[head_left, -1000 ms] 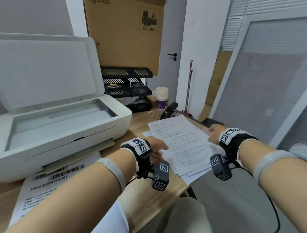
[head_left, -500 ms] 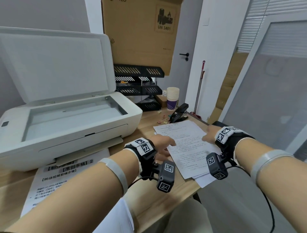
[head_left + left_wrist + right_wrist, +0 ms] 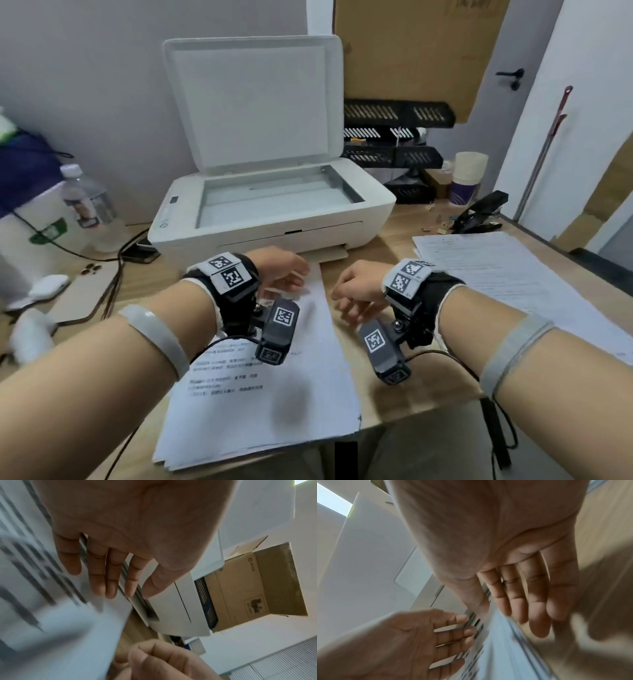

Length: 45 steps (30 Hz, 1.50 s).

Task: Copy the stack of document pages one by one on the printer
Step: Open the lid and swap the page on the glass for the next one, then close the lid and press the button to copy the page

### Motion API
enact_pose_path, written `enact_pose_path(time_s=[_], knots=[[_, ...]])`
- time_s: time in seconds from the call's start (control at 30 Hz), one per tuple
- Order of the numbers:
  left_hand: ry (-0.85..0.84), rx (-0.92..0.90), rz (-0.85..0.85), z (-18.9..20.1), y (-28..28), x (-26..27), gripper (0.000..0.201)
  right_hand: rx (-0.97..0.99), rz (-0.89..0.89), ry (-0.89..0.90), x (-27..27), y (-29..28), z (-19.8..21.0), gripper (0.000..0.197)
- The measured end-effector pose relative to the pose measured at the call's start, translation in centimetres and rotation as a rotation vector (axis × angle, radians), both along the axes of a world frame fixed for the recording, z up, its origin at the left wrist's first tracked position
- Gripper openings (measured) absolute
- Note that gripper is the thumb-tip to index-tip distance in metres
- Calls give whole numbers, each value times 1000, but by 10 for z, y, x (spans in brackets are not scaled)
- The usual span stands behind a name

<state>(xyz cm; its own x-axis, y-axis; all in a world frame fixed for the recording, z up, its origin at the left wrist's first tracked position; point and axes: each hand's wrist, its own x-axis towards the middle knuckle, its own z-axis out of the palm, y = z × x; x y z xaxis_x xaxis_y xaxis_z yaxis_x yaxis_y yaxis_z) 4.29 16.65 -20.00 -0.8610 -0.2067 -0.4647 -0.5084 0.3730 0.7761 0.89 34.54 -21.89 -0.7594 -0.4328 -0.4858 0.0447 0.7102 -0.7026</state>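
Note:
A white printer (image 3: 274, 226) stands at the back of the desk with its lid (image 3: 253, 102) raised and its scanner glass (image 3: 274, 202) bare. In front of it lies a stack of printed pages (image 3: 274, 394). My left hand (image 3: 291, 284) hovers over the stack's far end by the output tray, fingers straight (image 3: 109, 585), gripping nothing. My right hand (image 3: 346, 305) is at the stack's right edge, fingers relaxed (image 3: 527, 608) and empty. A second stack of pages (image 3: 513, 274) lies to the right.
On the left are a water bottle (image 3: 85, 205), a phone (image 3: 85, 294), cables (image 3: 116, 260) and a small white case (image 3: 48, 284). Behind the right stack are a black stapler (image 3: 479, 214), paper cups (image 3: 467, 178), a black tray rack (image 3: 394, 137) and a cardboard box (image 3: 411, 51).
Both hands have left the right-hand stack and moved left to the stack in front of the printer. The head view has swung left with them.

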Motion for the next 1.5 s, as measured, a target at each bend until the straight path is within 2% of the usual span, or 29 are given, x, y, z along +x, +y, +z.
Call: enact_pose_path(time_s=[0.1, 0.17, 0.23, 0.33, 0.47, 0.6, 0.67, 0.87, 1.07, 1.23, 1.4, 1.5], knots=[[31, -141, 54, -2, -35, 26, 19, 50, 32, 42, 5, -22, -7, 33], [52, -275, 55, -4, -54, 43, 29, 182, 116, 159, 2, -29, -9, 44], [72, -357, 62, -7, -67, 59, 31, 325, 198, 268, -1, -34, -9, 52], [84, -374, 134, -10, -77, 76, 34, 425, 235, 341, -3, -44, -12, 53], [108, -369, 284, -14, -87, 87, 42, 466, 270, 365, 3, -51, -14, 46], [164, -260, 440, -16, -92, 94, 28, 383, 254, 328, -1, -47, -13, 30], [157, -211, 466, -17, -93, 97, 22, 331, 227, 317, -2, -43, -14, 26], [105, 5, 348, -15, -90, 103, 11, 225, 194, 279, -3, -21, -8, 18], [113, 1, 255, -1, -93, 102, 13, 141, 186, 226, -7, 1, 3, 17], [88, -64, 226, -2, -100, 100, 12, -49, 144, 191, -8, 8, 3, 12], [11, -210, 181, -8, -105, 96, 19, -117, 178, 285, 5, 9, 0, 9], [23, -258, 141, -1, -103, 94, 19, -165, 196, 397, 13, 9, 14, 7]])
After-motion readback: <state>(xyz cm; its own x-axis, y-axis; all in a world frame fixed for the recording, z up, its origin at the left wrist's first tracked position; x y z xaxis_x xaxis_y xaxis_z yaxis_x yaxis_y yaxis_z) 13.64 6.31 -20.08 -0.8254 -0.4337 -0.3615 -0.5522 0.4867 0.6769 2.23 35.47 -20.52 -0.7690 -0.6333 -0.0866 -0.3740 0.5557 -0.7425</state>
